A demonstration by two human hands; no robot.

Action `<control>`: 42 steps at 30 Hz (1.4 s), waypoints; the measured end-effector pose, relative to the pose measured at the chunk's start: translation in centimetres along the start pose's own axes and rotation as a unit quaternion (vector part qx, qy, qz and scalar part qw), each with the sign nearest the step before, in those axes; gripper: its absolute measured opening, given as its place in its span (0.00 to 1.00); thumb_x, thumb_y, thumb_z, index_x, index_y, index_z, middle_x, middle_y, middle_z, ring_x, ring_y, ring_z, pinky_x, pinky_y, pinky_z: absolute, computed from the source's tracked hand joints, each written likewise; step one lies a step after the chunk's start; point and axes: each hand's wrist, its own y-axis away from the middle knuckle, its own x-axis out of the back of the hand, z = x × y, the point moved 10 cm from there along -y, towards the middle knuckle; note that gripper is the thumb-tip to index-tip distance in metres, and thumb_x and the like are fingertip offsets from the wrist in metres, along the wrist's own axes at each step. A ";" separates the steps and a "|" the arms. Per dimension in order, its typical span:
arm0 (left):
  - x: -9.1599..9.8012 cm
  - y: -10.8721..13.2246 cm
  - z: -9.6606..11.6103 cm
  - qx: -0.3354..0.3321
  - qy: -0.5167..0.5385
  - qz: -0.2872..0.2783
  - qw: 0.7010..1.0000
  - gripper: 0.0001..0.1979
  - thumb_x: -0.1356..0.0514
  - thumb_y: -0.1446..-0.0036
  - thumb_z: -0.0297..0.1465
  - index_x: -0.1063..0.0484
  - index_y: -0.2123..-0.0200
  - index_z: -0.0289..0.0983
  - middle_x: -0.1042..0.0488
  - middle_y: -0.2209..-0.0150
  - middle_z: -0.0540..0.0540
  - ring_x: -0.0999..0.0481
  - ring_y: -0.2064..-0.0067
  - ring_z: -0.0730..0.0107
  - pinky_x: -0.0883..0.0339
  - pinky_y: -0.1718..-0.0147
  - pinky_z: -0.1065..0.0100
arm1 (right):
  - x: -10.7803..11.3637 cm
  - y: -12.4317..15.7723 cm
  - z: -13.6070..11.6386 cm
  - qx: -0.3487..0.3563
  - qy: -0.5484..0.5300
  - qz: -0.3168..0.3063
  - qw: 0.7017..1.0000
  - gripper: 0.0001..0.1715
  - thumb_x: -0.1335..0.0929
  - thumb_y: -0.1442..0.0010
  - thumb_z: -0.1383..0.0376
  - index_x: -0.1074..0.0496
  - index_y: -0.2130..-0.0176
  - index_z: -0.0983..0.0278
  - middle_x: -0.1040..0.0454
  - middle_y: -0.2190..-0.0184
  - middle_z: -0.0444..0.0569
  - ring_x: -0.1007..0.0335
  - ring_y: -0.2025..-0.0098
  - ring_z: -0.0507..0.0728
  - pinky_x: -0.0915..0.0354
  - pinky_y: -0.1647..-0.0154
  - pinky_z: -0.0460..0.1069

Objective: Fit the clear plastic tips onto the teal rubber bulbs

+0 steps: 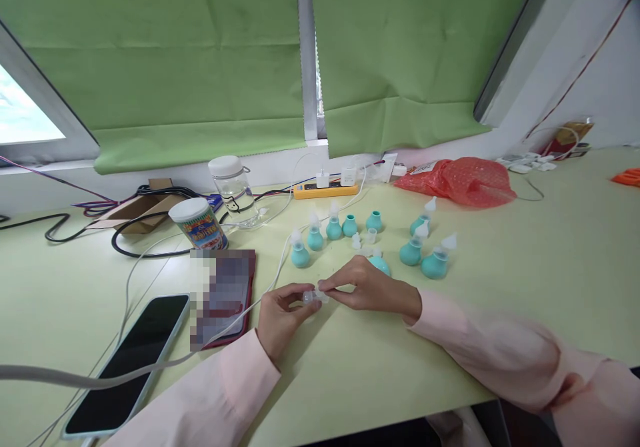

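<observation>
Between my two hands is a small clear plastic piece (309,296), pinched by the fingers of my left hand (285,313). My right hand (364,285) pinches the right end of it, where a whitish part (323,293) shows; whether these are one piece or two I cannot tell. Just beyond my right hand lies a teal bulb (380,264), partly hidden by it. Loose translucent pieces, among them a small cup (371,235) and a nozzle (356,241), lie behind. Several teal bulbs with clear tips stand around, such as one at left (300,255) and one at right (434,264).
At left are a phone (130,360), a dark red-edged flat item (230,297), a printed canister (200,223) and a clear jar (235,190). White cables cross near my left hand. A yellow power strip (325,191) and red bubble wrap (460,181) lie at the back.
</observation>
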 end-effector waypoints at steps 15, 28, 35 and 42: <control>0.5 0.6 1.3 -0.053 -0.024 0.040 0.997 0.09 0.34 0.68 0.28 0.26 0.77 0.33 0.27 0.76 0.47 0.29 0.73 0.69 0.34 0.77 0.72 | -1.5 1.1 -3.3 0.090 0.102 0.019 0.991 0.08 0.40 0.48 0.72 0.36 0.65 0.66 0.27 0.71 0.50 0.30 0.67 0.53 0.35 0.69 0.47; -2.1 0.6 1.2 -0.072 -0.035 -0.085 0.993 0.12 0.41 0.55 0.31 0.29 0.65 0.32 0.35 0.70 0.46 0.33 0.71 0.73 0.30 0.75 0.68 | 7.3 -0.4 8.4 -0.249 0.241 0.057 0.936 0.09 0.36 0.52 0.61 0.32 0.72 0.64 0.28 0.79 0.45 0.32 0.73 0.54 0.41 0.72 0.46; -2.2 0.8 1.7 -0.085 -0.031 -0.093 0.992 0.12 0.40 0.56 0.30 0.30 0.65 0.33 0.35 0.70 0.47 0.34 0.73 0.74 0.31 0.77 0.70 | 4.8 1.1 13.3 -0.326 0.325 -0.084 0.884 0.18 0.37 0.52 0.55 0.30 0.65 0.64 0.28 0.70 0.50 0.34 0.67 0.56 0.47 0.75 0.45; -2.1 0.7 1.3 -0.071 -0.018 -0.092 0.993 0.12 0.40 0.56 0.31 0.33 0.66 0.33 0.37 0.71 0.48 0.34 0.71 0.73 0.30 0.77 0.69 | 3.6 1.3 13.8 -0.302 0.301 -0.105 0.899 0.09 0.37 0.53 0.68 0.29 0.70 0.64 0.28 0.72 0.49 0.34 0.67 0.56 0.49 0.77 0.44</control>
